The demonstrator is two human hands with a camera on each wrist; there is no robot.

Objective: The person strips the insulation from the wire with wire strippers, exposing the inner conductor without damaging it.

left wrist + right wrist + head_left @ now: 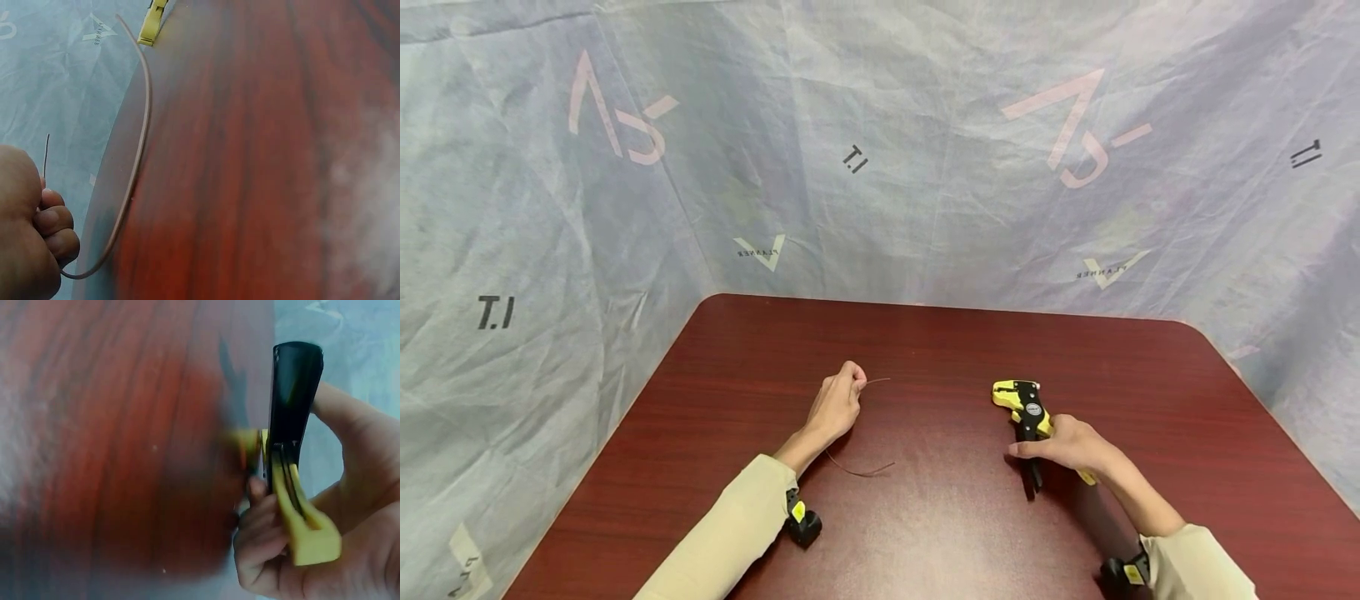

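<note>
Over the left-middle of the table, my left hand pinches a thin brown wire close to one end. A short tip of the wire pokes out past the fingers, while the long part curves away from below the hand, as the left wrist view shows. On the right, my right hand grips a yellow and black wire stripper by its handles, with its head pointing away from me. Seen in the right wrist view, the black and yellow handle ends stick out between thumb and curled fingers.
A dark red wood-grain table with rounded far corners lies under both hands. Grey printed cloth hangs behind and along its sides. Each wrist wears a small black camera.
</note>
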